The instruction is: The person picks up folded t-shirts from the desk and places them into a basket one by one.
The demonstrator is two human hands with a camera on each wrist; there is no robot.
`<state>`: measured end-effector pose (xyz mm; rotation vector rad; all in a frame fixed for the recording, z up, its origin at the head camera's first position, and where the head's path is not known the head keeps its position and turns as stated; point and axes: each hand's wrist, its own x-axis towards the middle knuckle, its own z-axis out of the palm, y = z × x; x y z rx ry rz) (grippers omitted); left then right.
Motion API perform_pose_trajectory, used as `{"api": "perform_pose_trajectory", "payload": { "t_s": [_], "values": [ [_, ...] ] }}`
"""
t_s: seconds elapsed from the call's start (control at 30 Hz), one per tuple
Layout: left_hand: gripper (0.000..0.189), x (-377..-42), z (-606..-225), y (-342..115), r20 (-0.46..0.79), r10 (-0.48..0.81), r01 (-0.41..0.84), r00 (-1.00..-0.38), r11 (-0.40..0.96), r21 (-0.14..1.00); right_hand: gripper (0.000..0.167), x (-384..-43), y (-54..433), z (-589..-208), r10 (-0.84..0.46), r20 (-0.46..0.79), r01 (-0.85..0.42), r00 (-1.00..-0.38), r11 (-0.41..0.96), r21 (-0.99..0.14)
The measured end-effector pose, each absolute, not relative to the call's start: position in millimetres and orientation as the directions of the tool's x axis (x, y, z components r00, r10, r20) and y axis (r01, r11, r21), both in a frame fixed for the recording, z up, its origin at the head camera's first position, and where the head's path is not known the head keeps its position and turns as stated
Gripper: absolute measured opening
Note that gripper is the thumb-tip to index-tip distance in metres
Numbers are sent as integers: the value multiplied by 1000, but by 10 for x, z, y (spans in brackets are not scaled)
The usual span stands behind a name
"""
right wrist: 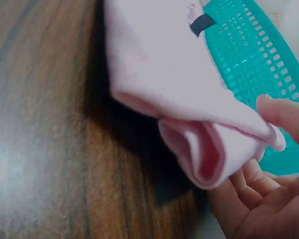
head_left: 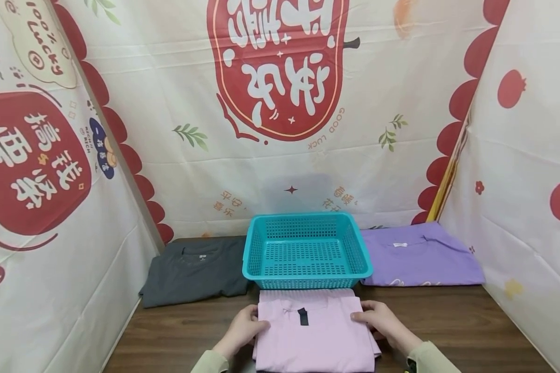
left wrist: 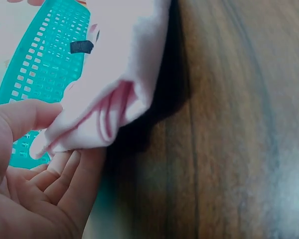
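Observation:
A folded pink T-shirt point(head_left: 315, 342) with a black neck label lies in front of the basket in the head view. My left hand point(head_left: 245, 327) grips its left side, thumb on top and fingers underneath. At the opposite side my right hand point(head_left: 382, 322) holds the shirt the same way. Up close in the left wrist view, the left thumb point(left wrist: 37, 113) presses the layered edge of the pink cloth point(left wrist: 124, 59). In the right wrist view, the right fingers point(right wrist: 254, 181) sit beneath the folded layers, and the shirt edge stands above the tabletop.
A teal plastic basket point(head_left: 308, 284) with perforated walls stands just behind the shirt. To its left lies a folded dark grey T-shirt point(head_left: 196, 274), to its right a folded purple T-shirt point(head_left: 420, 256). Printed cloth walls point(head_left: 168, 181) enclose the brown wooden table point(head_left: 448, 331).

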<state>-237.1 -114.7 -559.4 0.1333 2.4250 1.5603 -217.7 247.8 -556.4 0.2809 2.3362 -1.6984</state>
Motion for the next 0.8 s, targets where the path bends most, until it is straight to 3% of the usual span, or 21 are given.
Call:
{"api": "perform_pose_trajectory", "payload": {
  "t_s": [0.3,0.57,0.8],
  "values": [
    [50,-2396,-5616,-1140,-205,204,-118,-957,373,920,58,-2165,2504,-5558,-77,-323,288,-943,294,-911],
    [45,-2427,-5561,-1165,-383,196,-331,-903,254,909,65,-2123,2490,-5530,-133,-275,245,-952,208,-947],
    [39,-2389,-5530,-1163,-349,226,-301,-909,221,928,57,-2076,2493,-5481,-190,-239,215,-952,139,-967]
  ]
}}
